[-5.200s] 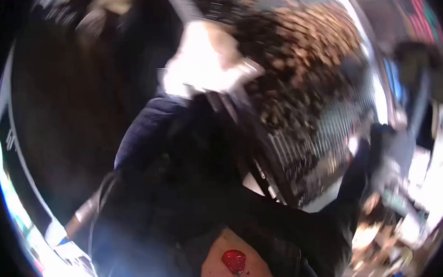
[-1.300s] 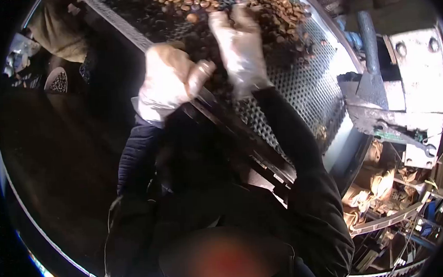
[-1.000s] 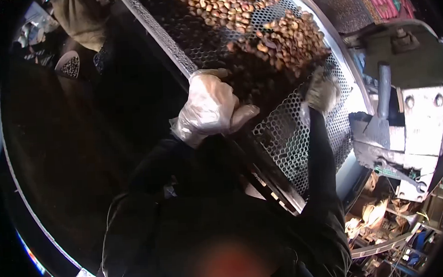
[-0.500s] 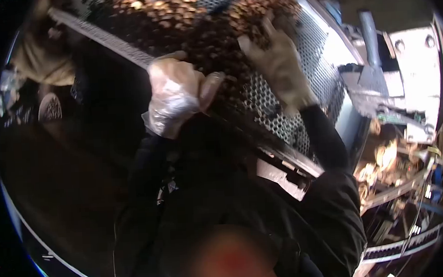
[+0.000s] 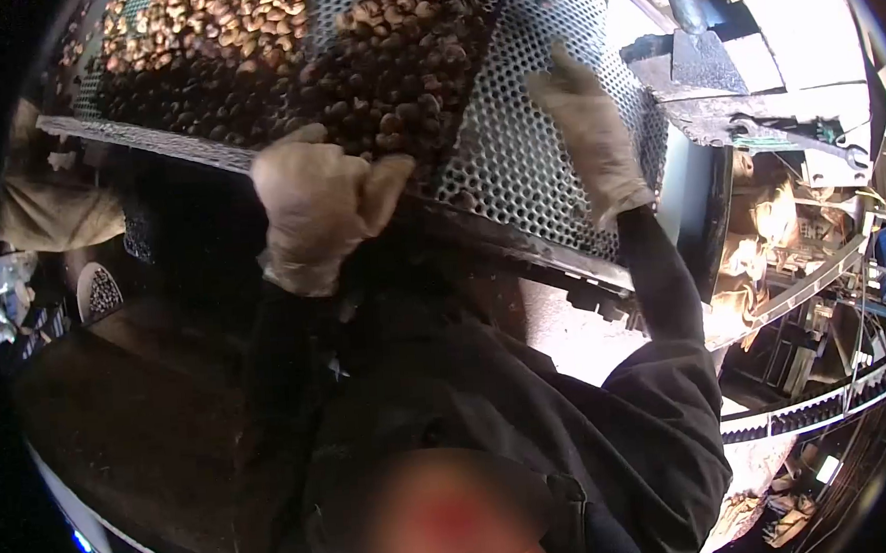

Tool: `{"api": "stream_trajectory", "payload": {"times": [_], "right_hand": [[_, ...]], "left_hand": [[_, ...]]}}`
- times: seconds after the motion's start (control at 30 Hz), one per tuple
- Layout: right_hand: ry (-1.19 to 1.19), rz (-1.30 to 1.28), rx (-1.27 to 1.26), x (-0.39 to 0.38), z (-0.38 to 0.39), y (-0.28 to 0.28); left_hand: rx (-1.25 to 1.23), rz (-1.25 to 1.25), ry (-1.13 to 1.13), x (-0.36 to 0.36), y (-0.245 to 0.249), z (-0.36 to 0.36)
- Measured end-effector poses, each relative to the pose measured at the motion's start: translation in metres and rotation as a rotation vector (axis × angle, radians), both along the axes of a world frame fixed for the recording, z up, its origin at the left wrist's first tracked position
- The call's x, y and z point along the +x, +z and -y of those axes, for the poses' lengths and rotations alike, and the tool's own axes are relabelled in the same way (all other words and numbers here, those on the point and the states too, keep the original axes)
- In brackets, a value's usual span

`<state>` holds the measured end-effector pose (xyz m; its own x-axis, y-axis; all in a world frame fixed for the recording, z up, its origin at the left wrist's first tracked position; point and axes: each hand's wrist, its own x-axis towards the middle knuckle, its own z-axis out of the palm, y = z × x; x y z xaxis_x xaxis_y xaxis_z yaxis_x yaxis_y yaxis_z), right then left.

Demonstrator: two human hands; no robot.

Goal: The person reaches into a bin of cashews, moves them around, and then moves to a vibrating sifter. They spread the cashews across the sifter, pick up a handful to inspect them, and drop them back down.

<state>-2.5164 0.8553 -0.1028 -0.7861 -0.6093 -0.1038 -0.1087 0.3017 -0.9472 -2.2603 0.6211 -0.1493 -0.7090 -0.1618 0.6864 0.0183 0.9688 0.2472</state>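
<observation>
- Here's the metal tray [image 5: 517, 152], grey and punched all over with small round holes, spanning the top of the view, its right side largely bare.
- Along its lower left runs the near rim [image 5: 145, 140], pale, straight and rough-looking.
- And the brown pieces [image 5: 398, 89], rounded, nut-like and loose, bunch across the left and middle, sunlit at the far left, dark in shadow nearer the rim.
- Up top, a strip of bare mesh parts two bright patches!
</observation>
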Motion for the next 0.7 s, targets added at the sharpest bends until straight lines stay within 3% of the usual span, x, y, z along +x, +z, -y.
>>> {"api": "stream_trajectory", "payload": {"times": [0.07,0.13,0.23,0.3,0.33,0.4,0.47,0.5,0.6,0.63,0.7], "right_hand": [[-0.310,-0.012,0.004,-0.047,-0.052,-0.011],[0.221,-0.420,0.639,-0.048,-0.077,-0.045],[1.116,-1.039,1.561,-0.037,-0.126,-0.104],[1.510,-1.211,1.666,-0.019,-0.145,-0.110],[1.578,-1.198,1.491,-0.009,-0.141,-0.102],[1.697,-1.138,1.143,0.005,-0.139,-0.091],[1.711,-0.942,1.135,0.003,-0.166,-0.111],[1.472,-0.787,0.906,0.001,-0.202,-0.137],[1.384,-0.337,0.964,-0.012,-0.187,-0.120],[1.395,-0.268,1.062,-0.020,-0.190,-0.110],[0.745,0.445,0.807,-0.033,-0.224,-0.075]], "left_hand": [[0.023,-0.100,0.021,-0.002,-0.002,0.000],[-0.008,-0.127,0.026,0.005,-0.006,0.025],[0.034,-0.145,0.021,-0.003,-0.006,0.003],[-0.081,-0.081,0.083,0.003,-0.006,0.008],[-0.212,-0.025,0.148,0.009,-0.004,0.019],[-0.106,0.008,0.106,0.009,-0.008,0.003],[-0.002,0.069,0.051,0.011,-0.007,-0.004],[-0.062,0.063,0.091,0.014,0.002,0.005],[-0.278,0.076,0.137,0.009,0.000,-0.007],[-0.122,0.048,0.108,0.007,-0.003,-0.009],[-0.279,0.018,0.110,0.007,0.007,0.002]]}}
